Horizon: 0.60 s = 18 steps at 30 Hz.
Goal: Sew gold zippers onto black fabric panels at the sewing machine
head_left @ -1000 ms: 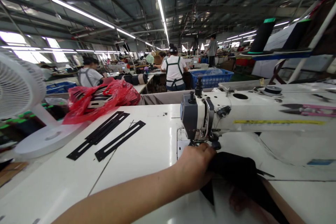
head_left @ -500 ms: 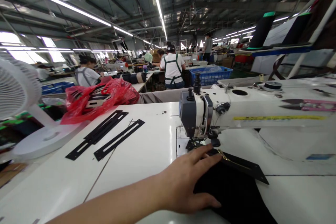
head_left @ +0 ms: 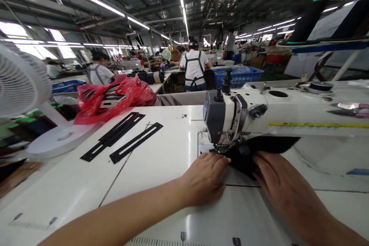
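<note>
Black fabric (head_left: 271, 144) lies under the head of a white sewing machine (head_left: 225, 113), reaching right beneath the machine's arm. My left hand (head_left: 206, 178) is closed at the fabric's left edge, just in front of the presser foot, its fingers curled on the material. On the right, my right hand (head_left: 281, 178) grips the near edge of the fabric, with its fingertips partly hidden. The needle area is too dark to make out. Several flat black slotted strips (head_left: 115, 134) lie on the white table (head_left: 161, 161) to the left.
Behind the strips sits a red plastic bag (head_left: 138, 94) with pieces inside. A white fan (head_left: 25, 84) stands at the left. Beyond the table are a blue basket (head_left: 242, 78) and a person in a white shirt (head_left: 193, 65). Thread cones (head_left: 309, 19) stand at the right.
The fabric has moved from the table's front to under the machine's arm and is turned. My right hand has come into view on it. My left fingers have curled in. The view has shifted slightly.
</note>
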{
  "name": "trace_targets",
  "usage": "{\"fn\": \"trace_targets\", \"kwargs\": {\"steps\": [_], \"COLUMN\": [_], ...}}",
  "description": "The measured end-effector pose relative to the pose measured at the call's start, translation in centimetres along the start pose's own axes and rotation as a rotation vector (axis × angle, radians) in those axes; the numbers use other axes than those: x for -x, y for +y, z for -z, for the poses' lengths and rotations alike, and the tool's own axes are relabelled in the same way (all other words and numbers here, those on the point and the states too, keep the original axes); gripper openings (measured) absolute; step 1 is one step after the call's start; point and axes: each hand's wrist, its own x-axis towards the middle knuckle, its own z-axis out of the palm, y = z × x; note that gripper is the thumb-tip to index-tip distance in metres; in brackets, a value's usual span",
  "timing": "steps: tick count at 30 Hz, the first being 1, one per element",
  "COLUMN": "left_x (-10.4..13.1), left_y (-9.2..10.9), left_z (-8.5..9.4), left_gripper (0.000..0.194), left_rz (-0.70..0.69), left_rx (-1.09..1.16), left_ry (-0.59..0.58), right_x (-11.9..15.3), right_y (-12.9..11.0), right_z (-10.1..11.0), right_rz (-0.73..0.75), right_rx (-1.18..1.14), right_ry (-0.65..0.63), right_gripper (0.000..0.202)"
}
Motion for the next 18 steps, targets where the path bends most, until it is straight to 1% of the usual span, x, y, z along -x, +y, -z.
{"fn": "trace_targets", "kwargs": {"steps": [2, 5, 8, 9, 10, 12, 14, 15, 16, 18], "left_x": [-0.6, -0.8, -0.8, -0.8, -0.9, -1.1, -1.2, -1.2, -1.0, -0.4], "left_y": [-0.6, -1.3, -1.7, -1.8, -1.8, -1.7, -1.5, -1.3, -1.2, -0.8], "left_z": [-0.5, -1.0, -1.2, -1.2, -1.2, -1.1, -1.0, -0.9, -0.7, -0.1], "left_gripper": [0.049, 0.044, 0.041, 0.041, 0.04, 0.04, 0.046, 0.045, 0.039, 0.027], "left_rz": [0.023, 0.018, -0.008, -0.01, -0.005, 0.021, 0.049, 0.054, 0.053, 0.003], "left_rx": [-0.031, -0.045, -0.02, -0.007, 0.004, 0.012, -0.007, -0.024, -0.045, -0.075], "left_ry": [0.041, 0.055, 0.071, 0.08, 0.089, 0.098, 0.1, 0.094, 0.084, 0.046], "right_x": [-0.8, -0.8, -0.3, -0.4, -0.6, -1.4, -2.4, -2.6, -2.6, -1.2], "right_y": [1.5, 3.0, 3.4, 3.2, 3.0, 2.1, 0.9, 0.2, -0.4, -1.4], "right_z": [-0.2, -0.6, -0.8, -0.8, -0.8, -0.5, 0.1, 0.4, 0.7, 1.2], "right_rz": [0.064, 0.191, 0.31, 0.325, 0.309, 0.189, 0.073, 0.07, 0.116, 0.269], "right_rx": [0.023, 0.085, 0.07, 0.018, -0.054, -0.195, -0.279, -0.287, -0.282, -0.294], "right_ry": [-0.033, -0.073, -0.029, -0.006, 0.012, 0.017, 0.009, 0.019, 0.027, 0.031], "right_gripper": [0.033, 0.042, 0.043, 0.04, 0.037, 0.029, 0.025, 0.027, 0.031, 0.039]}}
